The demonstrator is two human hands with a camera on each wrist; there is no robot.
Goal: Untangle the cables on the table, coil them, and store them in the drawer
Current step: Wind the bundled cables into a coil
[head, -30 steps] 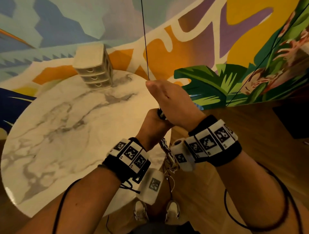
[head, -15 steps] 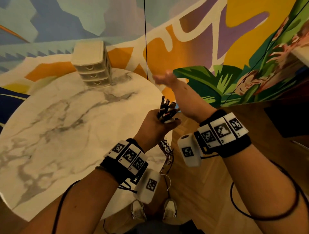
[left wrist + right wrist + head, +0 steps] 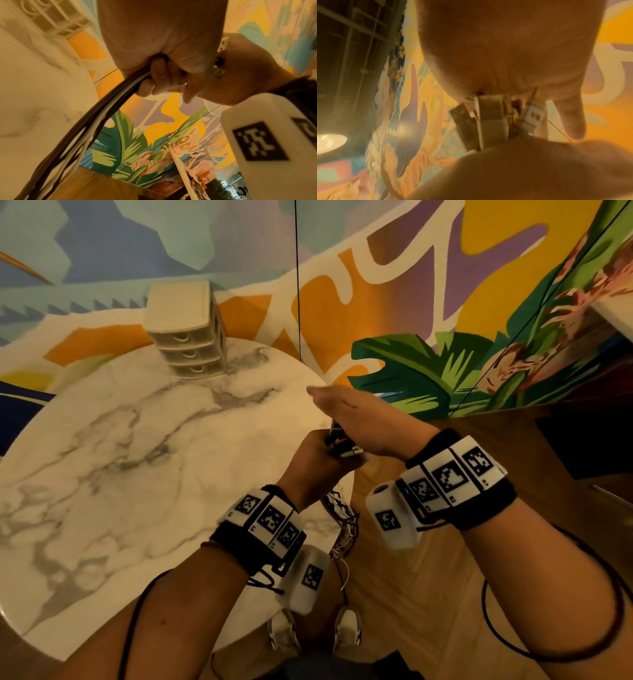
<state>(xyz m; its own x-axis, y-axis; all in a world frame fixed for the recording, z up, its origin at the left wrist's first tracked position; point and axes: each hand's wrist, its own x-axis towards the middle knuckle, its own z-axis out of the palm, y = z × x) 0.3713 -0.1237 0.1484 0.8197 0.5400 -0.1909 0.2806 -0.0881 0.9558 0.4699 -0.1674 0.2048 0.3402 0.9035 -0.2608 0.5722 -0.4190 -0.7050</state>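
A person stands at the right edge of a round white marble surface point(image 3: 113, 460), looking down at both hands. The left hand point(image 3: 310, 462) is closed in a fist around a bundle of black and white cables point(image 3: 89, 129), gripping it just below the plug ends. Those connector ends point(image 3: 342, 444) stick up out of the fist, and the rest of the bundle hangs down past the surface's edge toward the wooden floor point(image 3: 421, 594). The right hand point(image 3: 364, 419) lies over the top of the connectors with its fingers stretched out flat, palm touching the plugs; the right wrist view shows metal plug tips point(image 3: 489, 116) pressed against the palm. At the far side of the surface stands a small cream plastic chest of three drawers point(image 3: 186, 328), all shut, well apart from the hands. Behind it is a colourful painted mural point(image 3: 411, 302).
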